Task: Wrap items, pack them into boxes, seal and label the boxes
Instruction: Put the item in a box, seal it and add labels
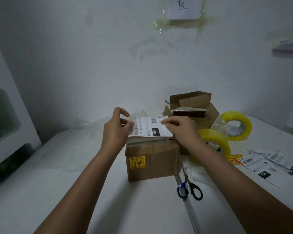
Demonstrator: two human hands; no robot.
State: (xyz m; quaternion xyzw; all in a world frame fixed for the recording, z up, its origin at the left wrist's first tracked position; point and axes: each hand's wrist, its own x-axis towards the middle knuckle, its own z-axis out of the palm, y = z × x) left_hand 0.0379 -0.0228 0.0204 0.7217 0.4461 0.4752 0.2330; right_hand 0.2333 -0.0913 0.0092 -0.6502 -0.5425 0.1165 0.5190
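While both the left hand (116, 125) and right hand (179, 128) pinch it, the shipping label (150, 127) reads "15H".

Left hand (115, 127) covers shipping label (150, 126) left edge. Spare labels (274, 164) right of right hand (179, 130) cut off, print too blurry.

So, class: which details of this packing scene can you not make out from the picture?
Head view only:
- White shipping label: small print blurred; left hand and right hand cover its ends.
- Open brown cardboard box: contents unclear under glossy wrap.
- Loose white labels: cut by right edge.
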